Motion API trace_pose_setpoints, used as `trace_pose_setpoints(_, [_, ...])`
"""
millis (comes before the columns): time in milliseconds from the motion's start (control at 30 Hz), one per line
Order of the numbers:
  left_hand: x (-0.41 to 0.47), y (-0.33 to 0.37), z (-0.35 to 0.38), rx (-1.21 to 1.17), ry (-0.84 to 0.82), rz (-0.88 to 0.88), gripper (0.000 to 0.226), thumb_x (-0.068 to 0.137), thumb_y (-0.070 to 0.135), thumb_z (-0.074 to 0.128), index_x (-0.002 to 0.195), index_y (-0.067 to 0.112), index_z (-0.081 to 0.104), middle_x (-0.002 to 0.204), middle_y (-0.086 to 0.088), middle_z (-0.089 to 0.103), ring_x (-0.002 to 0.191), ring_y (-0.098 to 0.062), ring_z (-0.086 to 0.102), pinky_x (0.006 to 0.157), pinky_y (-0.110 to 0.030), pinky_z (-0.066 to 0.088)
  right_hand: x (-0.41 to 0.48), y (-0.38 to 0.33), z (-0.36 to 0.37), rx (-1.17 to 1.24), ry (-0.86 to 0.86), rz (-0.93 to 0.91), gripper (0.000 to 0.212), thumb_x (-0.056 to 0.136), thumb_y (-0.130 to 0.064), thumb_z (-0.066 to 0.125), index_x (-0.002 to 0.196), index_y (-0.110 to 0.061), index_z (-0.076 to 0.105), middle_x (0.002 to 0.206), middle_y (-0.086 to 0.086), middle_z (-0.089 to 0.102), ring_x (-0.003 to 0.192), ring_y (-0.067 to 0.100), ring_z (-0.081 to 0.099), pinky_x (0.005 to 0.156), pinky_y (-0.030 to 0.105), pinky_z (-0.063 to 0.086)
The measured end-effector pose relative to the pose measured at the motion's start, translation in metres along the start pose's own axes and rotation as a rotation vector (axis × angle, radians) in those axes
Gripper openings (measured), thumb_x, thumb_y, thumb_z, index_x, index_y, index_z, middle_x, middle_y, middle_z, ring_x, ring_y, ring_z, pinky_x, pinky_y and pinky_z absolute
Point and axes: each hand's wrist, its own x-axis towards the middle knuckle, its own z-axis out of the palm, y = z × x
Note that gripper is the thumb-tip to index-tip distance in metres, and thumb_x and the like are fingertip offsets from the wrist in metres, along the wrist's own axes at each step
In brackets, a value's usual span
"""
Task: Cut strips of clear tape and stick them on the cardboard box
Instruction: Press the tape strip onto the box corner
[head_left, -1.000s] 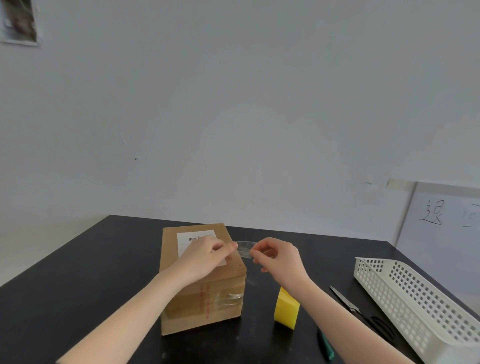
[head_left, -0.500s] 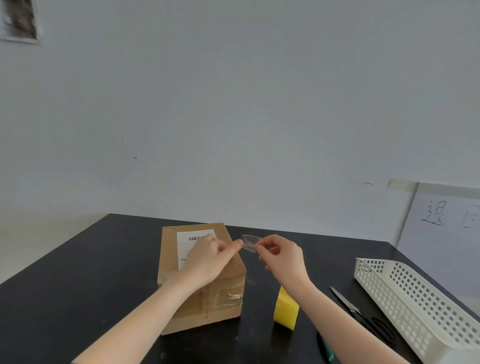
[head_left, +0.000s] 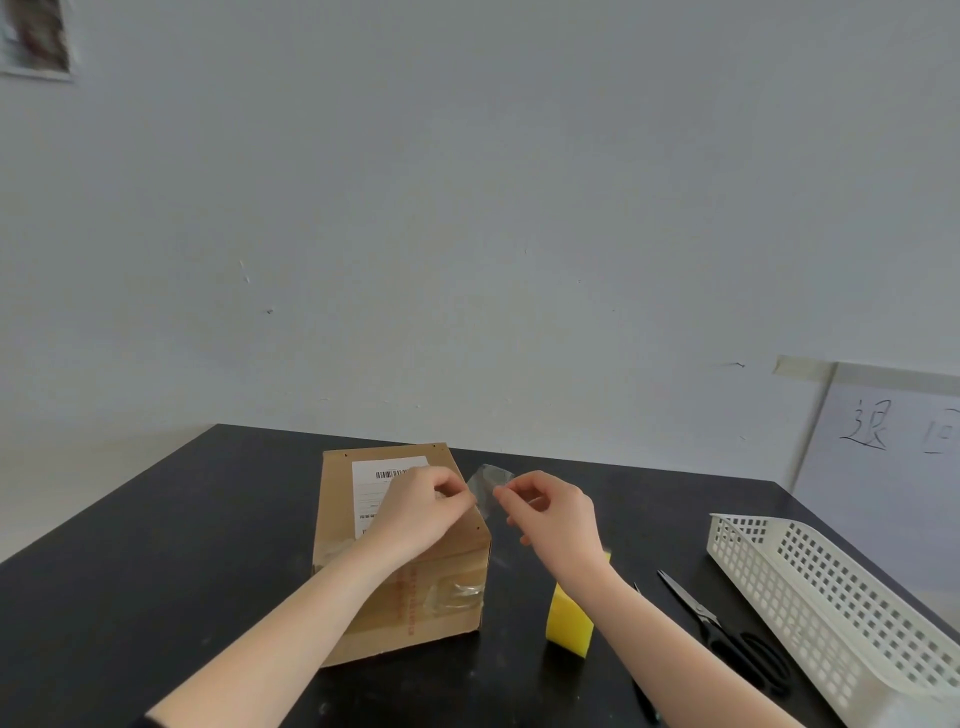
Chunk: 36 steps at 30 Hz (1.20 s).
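we've got a strip of clear tape (head_left: 487, 487) pinched between our left hand (head_left: 422, 506) and right hand (head_left: 551, 512); it's stretched right above the cardboard box (head_left: 363, 545)'s right edge

One box (head_left: 441, 631) is sitting on one table (head_left: 156, 571), carrying one label (head_left: 371, 488) on top and one patch (head_left: 457, 595) of stuck tape on its near face. Two hands are meeting at the box's far right corner, the left hand (head_left: 421, 506) and the right hand (head_left: 556, 512) together pinching one strip (head_left: 485, 491) of clear tape. One yellow block (head_left: 569, 626) is standing just right of the box. Farther right of the box, one pen (head_left: 644, 696), one pair of scissors (head_left: 727, 634) and one basket (head_left: 831, 603) are lying.
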Motion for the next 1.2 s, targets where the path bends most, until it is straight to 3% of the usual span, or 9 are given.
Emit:
trace_pose_setpoints(267, [0.001,-0.001,-0.001,0.050,-0.037,0.053,0.009,0.092,0.027,0.060,0.085,0.028,0.065,0.086,0.017,0.061,0.085,0.001,0.056,0.071,-0.012,0.043,0.002,-0.006,0.000,0.010,-0.020,-0.018,0.025,0.087,-0.022,0.065,0.109,-0.032,0.061,0.085,-0.010,0.067,0.077,0.010,0.065,0.072,0.030,0.060])
trace_pose_setpoints(533, [0.001,0.000,-0.001,0.024,-0.039,0.029,0.016,0.094,0.025,0.053,0.084,0.021,0.066,0.086,0.007,0.065,0.080,-0.008,0.061,0.075,-0.029,0.051,0.003,-0.008,0.001,0.072,-0.081,0.051,0.014,0.085,-0.021,0.065,0.097,-0.026,0.070,0.083,-0.004,0.071,0.076,0.015,0.068,0.065,0.026,0.060])
trace_pose_setpoints(667, [0.000,-0.001,0.000,0.035,-0.030,0.042,0.017,0.093,0.030,0.056,0.084,0.020,0.067,0.084,0.008,0.064,0.081,-0.008,0.060,0.076,-0.028,0.051,0.002,-0.011,-0.001,0.140,-0.103,0.109,0.010,0.086,-0.025,0.069,0.094,-0.020,0.070,0.080,0.000,0.073,0.071,0.017,0.069,0.061,0.024,0.060])
trace_pose_setpoints(800, [0.004,-0.009,0.002,0.098,-0.035,0.060,0.019,0.089,0.039,0.062,0.079,0.023,0.066,0.088,0.010,0.062,0.085,-0.005,0.057,0.076,-0.023,0.048,0.005,-0.009,-0.002,0.154,-0.108,0.170,0.008,0.087,-0.022,0.069,0.094,-0.018,0.070,0.079,0.004,0.073,0.063,0.013,0.066,0.063,0.027,0.061])
trace_pose_setpoints(967, [0.008,-0.016,0.002,0.267,-0.038,0.039,0.022,0.086,0.044,0.062,0.069,0.032,0.059,0.099,0.006,0.054,0.105,-0.014,0.046,0.091,-0.035,0.045,0.006,-0.002,0.001,0.176,-0.157,0.242,0.009,0.086,-0.019,0.071,0.093,-0.015,0.070,0.079,0.009,0.073,0.058,0.012,0.062,0.062,0.030,0.061])
trace_pose_setpoints(1200, [0.010,-0.018,0.002,0.379,-0.028,0.015,0.021,0.083,0.053,0.063,0.071,0.036,0.063,0.113,0.012,0.052,0.121,-0.015,0.036,0.102,-0.035,0.032,0.008,0.004,0.008,0.066,-0.137,0.230,0.011,0.084,-0.021,0.074,0.093,-0.016,0.069,0.075,0.008,0.073,0.053,0.011,0.063,0.059,0.028,0.061])
